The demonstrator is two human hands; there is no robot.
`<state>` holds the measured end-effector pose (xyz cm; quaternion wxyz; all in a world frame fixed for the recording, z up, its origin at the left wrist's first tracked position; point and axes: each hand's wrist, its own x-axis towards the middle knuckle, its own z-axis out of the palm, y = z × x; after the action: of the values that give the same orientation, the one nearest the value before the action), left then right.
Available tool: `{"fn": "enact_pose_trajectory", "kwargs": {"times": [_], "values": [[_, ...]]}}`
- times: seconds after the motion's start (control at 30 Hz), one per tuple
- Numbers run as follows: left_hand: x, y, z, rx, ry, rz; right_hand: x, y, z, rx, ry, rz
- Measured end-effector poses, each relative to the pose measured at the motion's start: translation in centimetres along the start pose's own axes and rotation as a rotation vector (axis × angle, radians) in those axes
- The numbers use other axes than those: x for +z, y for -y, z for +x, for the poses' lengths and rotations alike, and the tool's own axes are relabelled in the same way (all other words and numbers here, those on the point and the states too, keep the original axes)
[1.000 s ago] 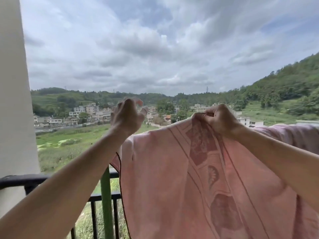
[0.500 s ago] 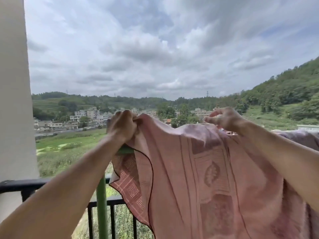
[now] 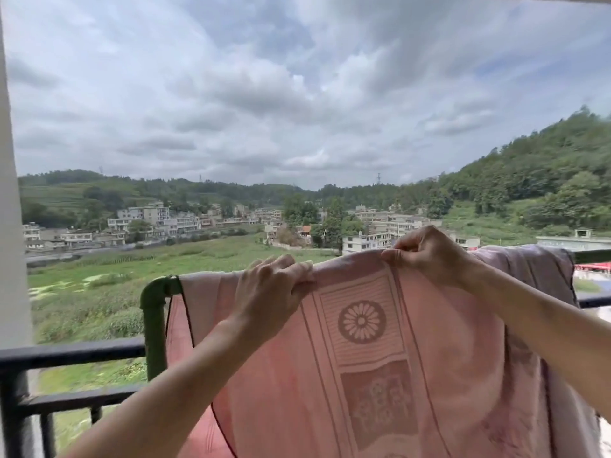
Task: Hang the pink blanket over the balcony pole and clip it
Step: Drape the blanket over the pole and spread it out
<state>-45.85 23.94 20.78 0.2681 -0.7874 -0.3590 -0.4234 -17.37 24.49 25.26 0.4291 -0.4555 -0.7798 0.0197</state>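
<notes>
The pink blanket [image 3: 370, 365], woven with a flower medallion and panels, drapes over a green pole [image 3: 155, 322] that bends at its left corner and runs right under the cloth. My left hand [image 3: 267, 292] grips the blanket's top fold on the pole, left of centre. My right hand [image 3: 426, 256] pinches the same fold further right, fingers curled over the top. The pole's horizontal run is hidden by the blanket. No clip shows in view.
A black metal balcony railing [image 3: 69, 353] runs below and behind the pole. A white pillar [image 3: 10, 226] stands at the far left. A second, mauve cloth [image 3: 535, 269] hangs on the pole at the right. Fields and houses lie beyond.
The blanket has been spread leftward along the pole and now lies flat over it. Both hands have dropped onto the top fold and the view has tilted lower.
</notes>
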Motion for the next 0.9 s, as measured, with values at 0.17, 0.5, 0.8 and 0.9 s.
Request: {"fn": "enact_pose_trajectory", "kwargs": {"times": [0.17, 0.5, 0.8, 0.9], "values": [[-3.0, 5.2, 2.6, -0.114, -0.036, 0.030, 1.1, 2.6, 3.8, -0.024, -0.207, 0.046], [-7.1, 14.7, 3.1, -0.765, 0.203, 0.143, 7.0, 9.8, 5.4, -0.136, 0.201, -0.085], [-7.2, 8.2, -4.7, -0.457, -0.015, 0.063, 11.1, 11.4, 9.0, -0.112, 0.005, -0.125], [-6.3, 7.6, -7.3, -0.458, 0.035, 0.253, 9.7, 10.2, 11.4, 0.013, -0.204, -0.155]]}}
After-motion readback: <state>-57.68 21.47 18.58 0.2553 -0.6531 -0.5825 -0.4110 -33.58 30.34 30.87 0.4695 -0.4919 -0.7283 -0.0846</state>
